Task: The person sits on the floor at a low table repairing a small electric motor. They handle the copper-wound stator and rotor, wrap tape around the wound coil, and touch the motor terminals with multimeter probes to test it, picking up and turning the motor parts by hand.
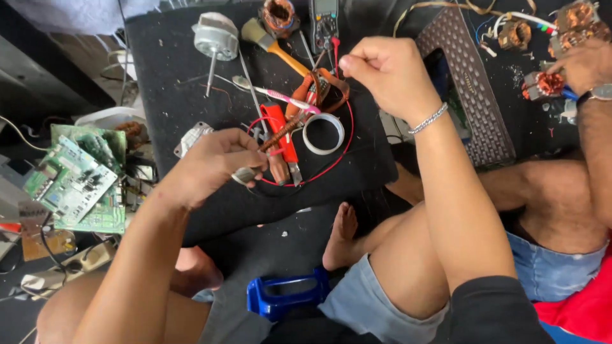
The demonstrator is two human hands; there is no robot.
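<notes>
- Black mat on floor, cluttered with tools.
- Brown-handled tool lies slantwise, shaft rising far-right from left hand, whose grip is closed on its near end.
- Right hand, farther right, pinched shut; contents unclear.
- Tape ring just right of tool.

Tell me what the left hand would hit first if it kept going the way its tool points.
The left hand holds a rusty rod-like tool aimed up and right. Straight on, it would likely meet the roll of white tape first, then the brown strap; depth is hard to judge.
</notes>
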